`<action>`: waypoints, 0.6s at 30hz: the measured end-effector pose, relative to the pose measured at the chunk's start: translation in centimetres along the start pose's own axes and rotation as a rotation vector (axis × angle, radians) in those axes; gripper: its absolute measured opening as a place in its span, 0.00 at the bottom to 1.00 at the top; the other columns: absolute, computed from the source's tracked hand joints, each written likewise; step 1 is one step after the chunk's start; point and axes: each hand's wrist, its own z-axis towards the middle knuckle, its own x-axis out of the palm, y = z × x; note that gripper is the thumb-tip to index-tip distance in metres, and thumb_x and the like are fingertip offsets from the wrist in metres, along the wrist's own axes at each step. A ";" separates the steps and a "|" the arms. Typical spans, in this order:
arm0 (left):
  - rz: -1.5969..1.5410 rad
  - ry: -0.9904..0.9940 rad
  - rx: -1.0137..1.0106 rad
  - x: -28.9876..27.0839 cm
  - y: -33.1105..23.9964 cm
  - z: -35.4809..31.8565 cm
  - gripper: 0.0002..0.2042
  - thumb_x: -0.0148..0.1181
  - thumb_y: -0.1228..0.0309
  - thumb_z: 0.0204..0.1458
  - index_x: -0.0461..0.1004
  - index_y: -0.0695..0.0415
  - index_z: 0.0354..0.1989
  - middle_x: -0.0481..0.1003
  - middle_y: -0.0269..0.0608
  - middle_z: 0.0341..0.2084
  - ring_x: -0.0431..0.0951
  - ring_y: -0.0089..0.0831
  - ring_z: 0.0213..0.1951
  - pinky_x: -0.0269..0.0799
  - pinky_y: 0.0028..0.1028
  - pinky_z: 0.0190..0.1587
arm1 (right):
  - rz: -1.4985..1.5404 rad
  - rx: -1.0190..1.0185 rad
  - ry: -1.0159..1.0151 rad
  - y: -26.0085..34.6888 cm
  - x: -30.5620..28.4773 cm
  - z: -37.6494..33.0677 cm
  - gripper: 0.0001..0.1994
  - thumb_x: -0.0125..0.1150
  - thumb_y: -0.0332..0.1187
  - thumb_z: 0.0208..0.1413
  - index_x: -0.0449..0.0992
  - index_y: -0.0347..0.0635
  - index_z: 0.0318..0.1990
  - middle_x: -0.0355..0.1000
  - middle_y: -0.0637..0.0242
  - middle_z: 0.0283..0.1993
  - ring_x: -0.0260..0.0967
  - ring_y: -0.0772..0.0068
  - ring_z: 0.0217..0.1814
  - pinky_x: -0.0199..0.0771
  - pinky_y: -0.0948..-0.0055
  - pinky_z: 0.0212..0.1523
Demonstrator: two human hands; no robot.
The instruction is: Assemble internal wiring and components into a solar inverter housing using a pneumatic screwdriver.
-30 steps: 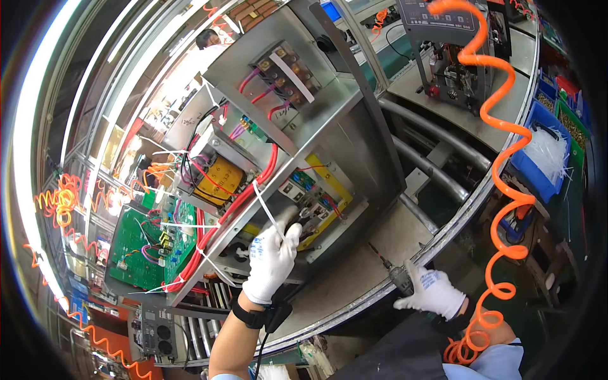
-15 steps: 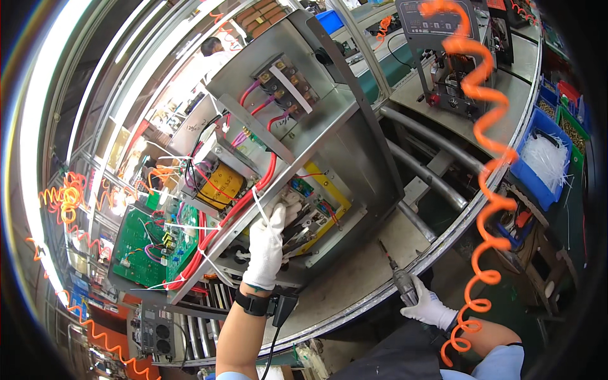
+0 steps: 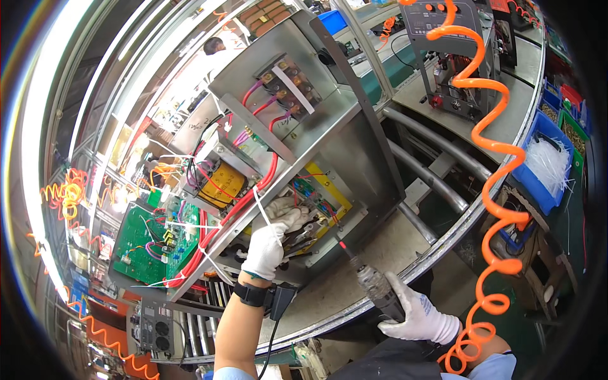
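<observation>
An open grey metal chassis [image 3: 354, 133] full of wiring lies tilted on the workbench. My left hand [image 3: 269, 244], in a white glove, reaches into its lower part next to the yellow circuit board [image 3: 329, 196] and thick red cables [image 3: 244, 202], fingers pressed on parts there. A white cable tie [image 3: 261, 206] sticks up by the knuckles. My right hand [image 3: 418, 313], also gloved, grips a dark pneumatic screwdriver [image 3: 373, 285] with its red-marked bit pointing up toward the chassis edge.
An orange coiled air hose [image 3: 491, 190] hangs on the right. Blue bins [image 3: 538, 136] with white ties stand at right. A green circuit board [image 3: 149, 240] sits in another chassis at left. A grey machine [image 3: 453, 57] stands behind.
My right hand has lifted the screwdriver up and left toward the chassis. My left hand has pushed deeper into the chassis, near the yellow board.
</observation>
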 end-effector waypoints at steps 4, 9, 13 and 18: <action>-0.213 -0.002 -0.053 0.7 -0.4 0.2 0.19 0.53 0.72 0.60 0.68 0.67 0.58 0.78 0.47 0.46 0.80 0.28 0.45 0.78 0.26 0.46 | -0.010 -0.024 0.015 0.5 0.5 0.9 0.52 0.71 0.38 0.45 0.41 0.31 0.72 0.55 0.39 0.69 0.57 0.41 0.69 0.60 0.62 0.67; -0.224 -0.035 -0.031 1.0 -0.9 1.3 0.16 0.61 0.74 0.55 0.72 0.67 0.51 0.77 0.40 0.38 0.78 0.26 0.39 0.75 0.24 0.44 | -0.042 -0.005 0.037 0.5 0.7 1.0 0.51 0.70 0.38 0.45 0.41 0.30 0.71 0.55 0.39 0.69 0.57 0.42 0.70 0.60 0.62 0.67; -0.238 -0.025 -0.058 1.3 -1.3 1.4 0.14 0.63 0.73 0.54 0.73 0.66 0.47 0.77 0.38 0.36 0.78 0.23 0.36 0.74 0.22 0.42 | -0.044 -0.026 0.036 0.4 0.8 1.0 0.51 0.70 0.38 0.46 0.42 0.29 0.71 0.54 0.39 0.69 0.56 0.42 0.70 0.59 0.62 0.68; -0.154 -0.083 -0.031 2.2 -2.1 1.4 0.12 0.65 0.73 0.53 0.74 0.66 0.43 0.77 0.37 0.32 0.77 0.22 0.34 0.73 0.21 0.41 | -0.039 -0.014 0.035 0.4 1.0 1.4 0.51 0.70 0.38 0.46 0.42 0.28 0.71 0.54 0.39 0.69 0.56 0.42 0.70 0.59 0.62 0.68</action>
